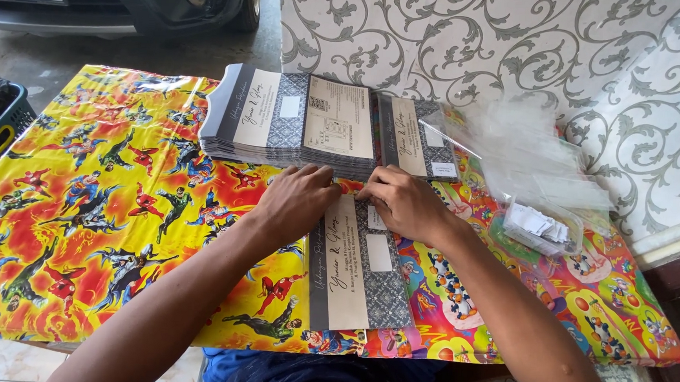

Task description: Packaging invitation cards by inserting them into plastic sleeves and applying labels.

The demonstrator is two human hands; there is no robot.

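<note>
So, pressing down on the top edge of a grey-and-cream card [359,271] with both the left hand [296,198] and right hand [404,203], fingers curled flat against it, not gripping. Just beyond the fingers, a stack of matching cards [312,126]. Off right, clear plastic sleeves [531,159] on the comic-print desk [88,199].

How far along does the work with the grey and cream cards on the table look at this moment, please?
Done: hard to tell; no finished pile clearly shows. In hand: the left hand and right hand press the top edge of one card lying flat on the colourful table cover. Left: a thick stack of cards behind it, with clear plastic sleeves and small white slips beside.
</note>
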